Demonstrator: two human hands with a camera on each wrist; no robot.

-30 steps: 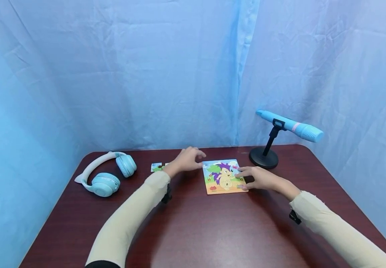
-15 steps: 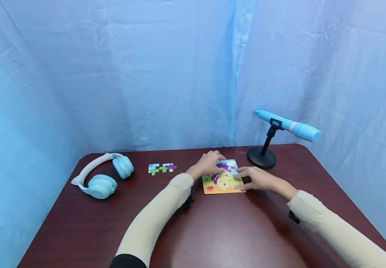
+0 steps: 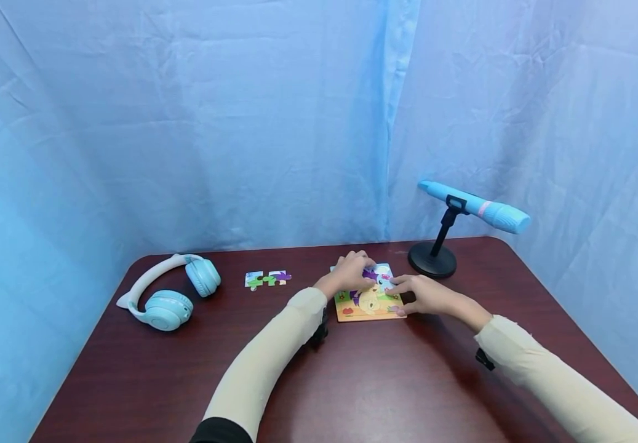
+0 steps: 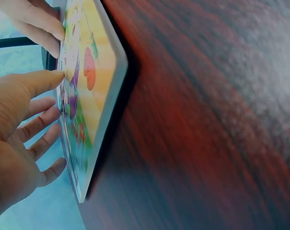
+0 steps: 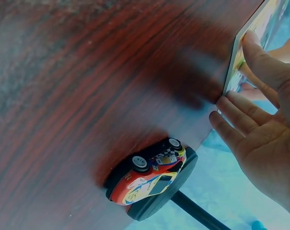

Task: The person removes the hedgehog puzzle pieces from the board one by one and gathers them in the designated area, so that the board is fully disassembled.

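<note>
A square picture puzzle (image 3: 367, 312) with a cartoon character lies flat near the back middle of the table. My left hand (image 3: 350, 272) is over its upper left part, fingers spread and thumb tip at the picture in the left wrist view. From the other side my right hand (image 3: 428, 294) reaches to the puzzle's right edge. In the right wrist view its thumb (image 5: 260, 57) lies along the board, with the other fingers loosely extended. Part of the picture is hidden under my left hand. Left of the puzzle lie loose jigsaw pieces (image 3: 254, 280), green, blue and purple.
Light blue cat-ear headphones (image 3: 167, 310) rest at the table's left. A blue microphone (image 3: 476, 206) sits on a black stand (image 3: 432, 261) at the back right. In the right wrist view a red toy car (image 5: 147, 179) stands beside the stand's base. Blue curtains surround the table.
My left hand has moved right, from beside the puzzle's left edge to over the picture, uncovering the loose pieces. My right hand stays at the puzzle's right edge.
</note>
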